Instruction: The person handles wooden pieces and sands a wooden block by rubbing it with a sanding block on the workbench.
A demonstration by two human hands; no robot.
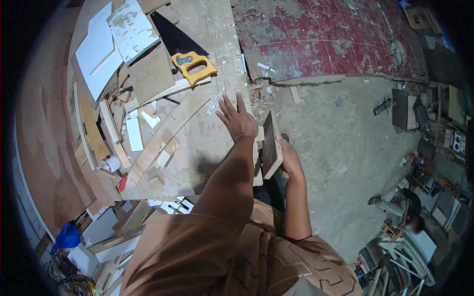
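Note:
My left hand (238, 120) lies on the edge of the wooden workbench (197, 130), its fingers spread and nothing in them. Beside it, past the bench edge, my right hand (288, 155) grips a board (273, 148) with a dark face and a pale edge, held on its edge. The board's lower part stands close to the bench side; whether it touches is hard to tell. A handsaw (196, 68) with a yellow handle and black blade lies on the bench beyond my left hand. A long wooden strip (163, 135) lies to the left.
White panels (98, 54), a brown board (150, 74) and several offcuts cover the left of the bench. A blue bag (67, 236) sits at the lower left. Another person (407, 209) sits at the lower right, near stacked pieces. Debris lies by the red floor (321, 39).

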